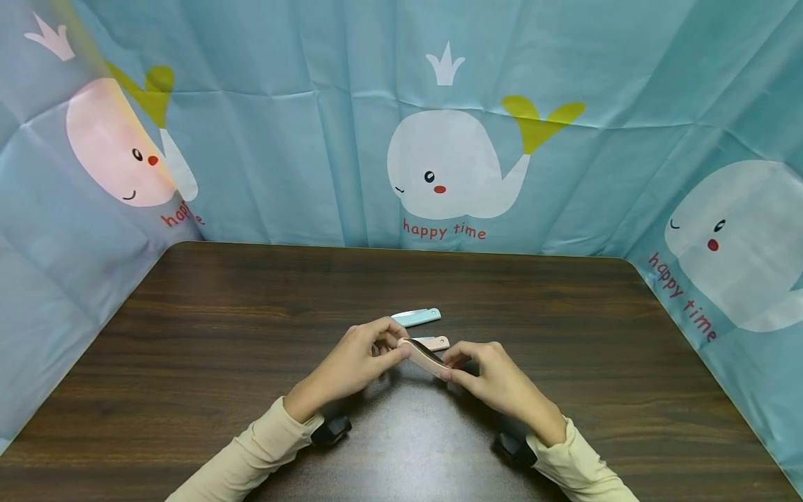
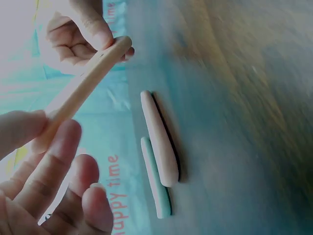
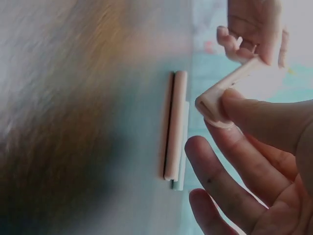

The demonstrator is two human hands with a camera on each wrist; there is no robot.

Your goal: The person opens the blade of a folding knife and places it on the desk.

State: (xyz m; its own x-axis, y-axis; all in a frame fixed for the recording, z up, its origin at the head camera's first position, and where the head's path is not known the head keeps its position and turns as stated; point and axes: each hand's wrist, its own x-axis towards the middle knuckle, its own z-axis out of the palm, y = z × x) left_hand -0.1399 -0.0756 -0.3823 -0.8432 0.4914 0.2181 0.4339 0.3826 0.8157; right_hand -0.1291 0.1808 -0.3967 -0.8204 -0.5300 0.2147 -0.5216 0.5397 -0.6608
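A slim pink folding razor [image 1: 425,359] with a dark strip along its upper side is held at a slant above the table. My left hand [image 1: 354,359] pinches its left end between thumb and fingers. At the opposite end, the thumb and fingers of my right hand [image 1: 502,382] pinch it too. Just behind lie two similar folded razors, a pink one [image 2: 160,142] and a teal one [image 1: 422,318], roughly side by side. In the head view the held razor and left fingers partly cover the pink one on the table.
The dark wood-grain table [image 1: 251,300] reaches back to a light-blue curtain [image 1: 282,174] printed with whales, which also closes off the left and right sides. A black wrist device [image 1: 330,431] sits at the left cuff, another [image 1: 516,450] at the right cuff.
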